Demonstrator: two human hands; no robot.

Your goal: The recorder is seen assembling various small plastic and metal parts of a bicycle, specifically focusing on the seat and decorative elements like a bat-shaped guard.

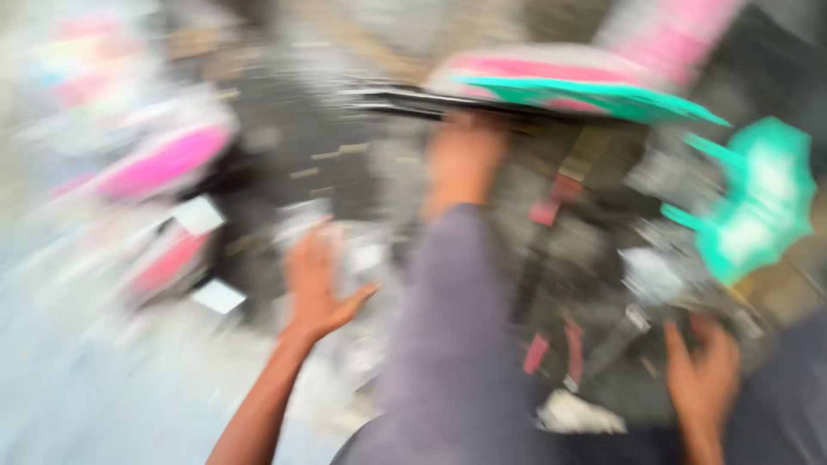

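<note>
Blur smears the whole view, so we name things loosely. Largest is our grey trouser leg [452, 336], running up the middle to a bare foot [461, 164] that touches a pink and teal cloth [568, 86] lying on dark ground [293, 129]. Pink shapes [164, 164] sit at the left, a teal piece [758, 202] at the right. Our left hand [314, 280] hangs open with fingers spread, holding nothing. Our right hand [702, 370] rests low among scattered scraps [577, 413]; we cannot tell its grip
</note>
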